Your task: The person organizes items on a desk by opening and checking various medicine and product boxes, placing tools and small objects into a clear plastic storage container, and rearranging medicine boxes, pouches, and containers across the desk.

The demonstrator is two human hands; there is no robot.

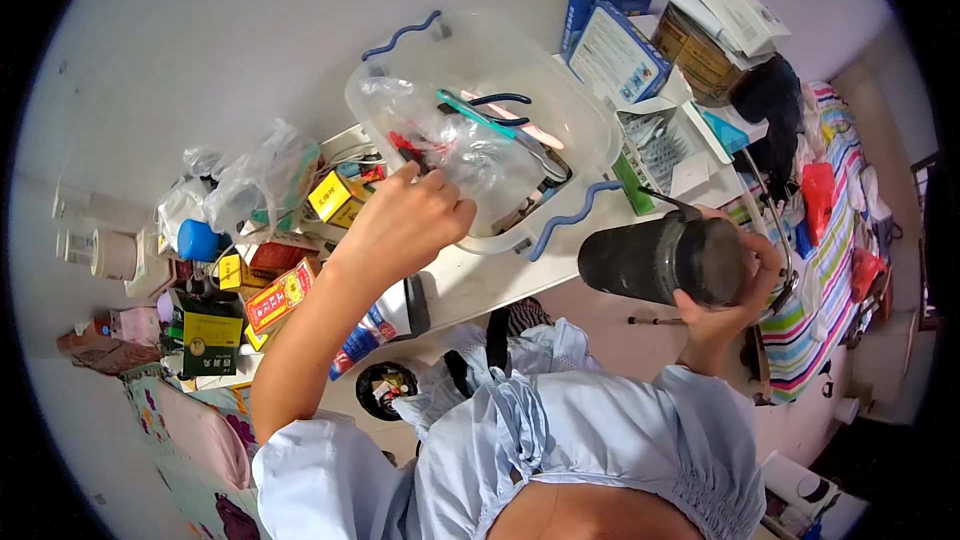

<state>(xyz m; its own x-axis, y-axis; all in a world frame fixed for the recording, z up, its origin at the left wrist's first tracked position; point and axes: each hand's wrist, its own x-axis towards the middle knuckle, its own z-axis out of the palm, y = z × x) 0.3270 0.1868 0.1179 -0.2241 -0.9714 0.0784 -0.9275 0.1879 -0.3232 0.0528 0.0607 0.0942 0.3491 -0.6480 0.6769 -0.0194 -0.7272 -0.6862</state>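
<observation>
My right hand point(742, 285) is wrapped round the wide end of a dark, dusty-looking bottle point(630, 258) with a strap. The bottle lies on its side in the air, off the front of the table. My left hand point(415, 210) reaches over the near left rim of a clear plastic bin point(585, 110) with blue handles, its fingers curled downward. A red item point(405, 148) is close to its fingertips; what they grip, if anything, is hidden. Inside the bin lie dark-handled pliers point(510, 98), a teal-handled tool point(475, 113) and crumpled clear plastic point(475, 155).
Medicine boxes point(280, 297) and plastic bags point(262, 180) crowd the table's left side. Blue boxes point(618, 52) and an open white carton point(715, 175) stand right of the bin. A trash bin point(386, 390) is on the floor below, and a striped bed point(815, 310) is at the right.
</observation>
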